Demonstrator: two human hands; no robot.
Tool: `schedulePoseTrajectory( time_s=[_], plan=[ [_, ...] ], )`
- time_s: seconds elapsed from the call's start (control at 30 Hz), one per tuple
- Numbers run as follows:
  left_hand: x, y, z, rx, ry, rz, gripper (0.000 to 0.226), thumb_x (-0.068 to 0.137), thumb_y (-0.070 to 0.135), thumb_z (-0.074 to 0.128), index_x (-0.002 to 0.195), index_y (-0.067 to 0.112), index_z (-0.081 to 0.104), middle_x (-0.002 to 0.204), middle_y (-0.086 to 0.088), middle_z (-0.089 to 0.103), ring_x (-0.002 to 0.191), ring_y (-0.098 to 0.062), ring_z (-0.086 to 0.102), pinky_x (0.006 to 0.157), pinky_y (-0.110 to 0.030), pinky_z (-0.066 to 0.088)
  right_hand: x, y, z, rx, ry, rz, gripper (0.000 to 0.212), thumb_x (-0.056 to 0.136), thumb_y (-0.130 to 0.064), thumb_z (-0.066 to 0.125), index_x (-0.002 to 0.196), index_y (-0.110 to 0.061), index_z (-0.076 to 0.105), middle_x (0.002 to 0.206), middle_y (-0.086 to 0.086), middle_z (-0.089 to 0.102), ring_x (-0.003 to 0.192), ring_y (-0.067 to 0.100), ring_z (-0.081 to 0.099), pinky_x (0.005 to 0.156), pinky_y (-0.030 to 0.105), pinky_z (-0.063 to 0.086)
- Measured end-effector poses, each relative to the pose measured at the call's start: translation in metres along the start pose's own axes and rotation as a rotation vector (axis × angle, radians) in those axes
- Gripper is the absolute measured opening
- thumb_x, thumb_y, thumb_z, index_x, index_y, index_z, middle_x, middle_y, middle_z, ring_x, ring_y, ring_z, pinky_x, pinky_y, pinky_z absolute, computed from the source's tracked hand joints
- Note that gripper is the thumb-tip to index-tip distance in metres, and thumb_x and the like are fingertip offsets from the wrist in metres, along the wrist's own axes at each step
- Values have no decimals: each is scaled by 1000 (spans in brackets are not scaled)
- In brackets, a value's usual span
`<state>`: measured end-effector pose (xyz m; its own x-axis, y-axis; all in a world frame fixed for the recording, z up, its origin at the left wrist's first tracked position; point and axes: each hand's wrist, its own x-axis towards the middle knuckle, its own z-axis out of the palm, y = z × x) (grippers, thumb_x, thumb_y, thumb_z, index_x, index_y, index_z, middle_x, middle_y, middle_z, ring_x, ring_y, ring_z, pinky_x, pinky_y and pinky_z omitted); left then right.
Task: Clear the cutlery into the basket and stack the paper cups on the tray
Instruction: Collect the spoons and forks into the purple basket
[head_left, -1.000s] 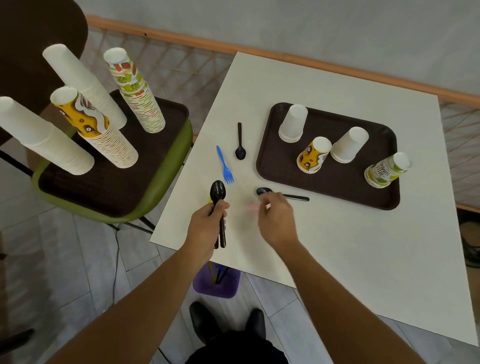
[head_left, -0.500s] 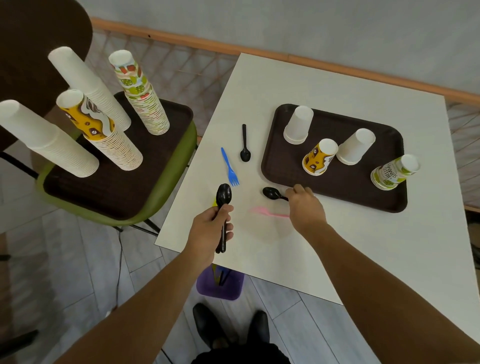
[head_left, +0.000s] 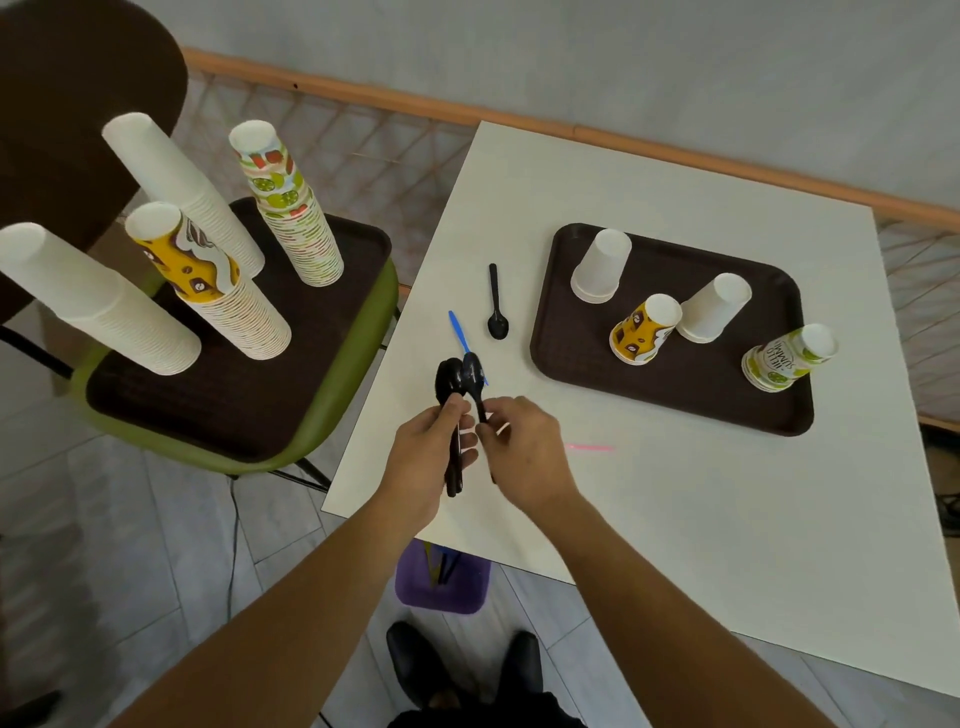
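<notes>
My left hand grips a bundle of black spoons upright over the table's front left corner. Right beside it, my right hand pinches another black spoon and holds it against the bundle. A blue fork lies just behind them, partly hidden by the spoons. A small black spoon lies further back. A pink utensil lies to the right of my right hand. On the brown tray stand several upside-down paper cups. The purple basket sits on the floor under the table edge.
A green chair to the left carries a second brown tray with several tall stacks of cups. A wooden rail and netting run behind the white table. My shoes stand by the basket.
My right hand picked the black spoon up from beside the tray and brought it left to the bundle in my left hand. The pink utensil stays on the table.
</notes>
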<state>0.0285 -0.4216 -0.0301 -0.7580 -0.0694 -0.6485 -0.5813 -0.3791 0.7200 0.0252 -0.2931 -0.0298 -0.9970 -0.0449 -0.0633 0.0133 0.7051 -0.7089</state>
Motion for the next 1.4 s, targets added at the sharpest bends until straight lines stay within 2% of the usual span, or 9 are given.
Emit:
schedulePoseTrajectory(
  time_s=[0.17, 0.33, 0.47, 0.57, 0.7, 0.87, 1.0, 1.27, 1.4],
  plan=[
    [6, 11, -10, 145, -12, 53, 27, 103, 36, 57, 108, 15, 75, 95, -7, 76, 86, -19, 72, 76, -29, 56, 2, -17, 17, -42, -45, -11, 15, 95, -7, 58, 102, -12, 71, 90, 2, 54, 71, 13, 53, 63, 11, 37],
    [19, 23, -16, 133, 31, 63, 22, 103, 27, 59, 102, 12, 76, 97, -12, 76, 90, -22, 71, 79, -34, 56, 15, -26, 12, -77, -105, -166, 19, 96, -15, 60, 113, -13, 70, 93, 3, 55, 70, 15, 55, 69, 22, 47],
    [32, 37, -13, 80, 58, 49, 22, 104, 19, 56, 99, 4, 71, 80, -7, 68, 83, -23, 65, 75, -34, 55, 56, -22, -4, -106, -74, -160, 33, 92, -4, 54, 121, -6, 69, 99, 4, 53, 74, 14, 52, 79, 26, 49],
    [42, 47, -11, 81, 97, 55, 24, 105, 18, 54, 101, -1, 69, 73, -2, 66, 79, -24, 64, 73, -35, 54, 110, -13, -17, -202, -81, -113, 44, 89, 6, 51, 130, -6, 62, 114, 13, 54, 92, 28, 61, 89, 33, 52],
    [54, 55, -4, 48, 148, 60, 22, 105, 16, 54, 102, -1, 68, 80, -3, 64, 73, -21, 67, 65, -32, 53, 179, 1, -23, -555, -223, -126, 57, 92, -4, 56, 146, -19, 46, 133, 14, 43, 115, 35, 48, 100, 41, 48],
    [67, 62, 8, 11, 148, 63, 21, 106, 15, 52, 93, 4, 66, 77, -2, 62, 65, -15, 62, 60, -29, 51, 227, 15, -19, -861, -334, -260, 59, 88, -7, 62, 142, -25, 48, 137, 12, 37, 123, 35, 38, 95, 46, 47],
    [76, 68, 17, 17, 165, 44, 22, 105, 18, 54, 94, 4, 67, 79, -2, 62, 66, -14, 61, 62, -28, 51, 243, 26, -16, -967, -397, -389, 50, 89, -9, 66, 135, -19, 51, 133, 14, 40, 115, 32, 46, 92, 43, 45],
    [77, 76, 22, 10, 148, 53, 18, 102, 15, 59, 90, 6, 67, 78, -2, 62, 69, -14, 60, 70, -31, 50, 258, 37, -25, -951, -438, -510, 40, 92, 1, 57, 129, -12, 52, 129, 14, 40, 107, 30, 48, 76, 36, 44],
    [69, 76, 13, 10, 124, 77, 17, 102, 12, 59, 88, 6, 67, 72, 1, 64, 72, -16, 60, 73, -33, 50, 255, 36, -31, -793, -293, -452, 32, 93, -1, 60, 122, -12, 52, 117, 12, 47, 99, 25, 48, 78, 36, 51]
  ],
)
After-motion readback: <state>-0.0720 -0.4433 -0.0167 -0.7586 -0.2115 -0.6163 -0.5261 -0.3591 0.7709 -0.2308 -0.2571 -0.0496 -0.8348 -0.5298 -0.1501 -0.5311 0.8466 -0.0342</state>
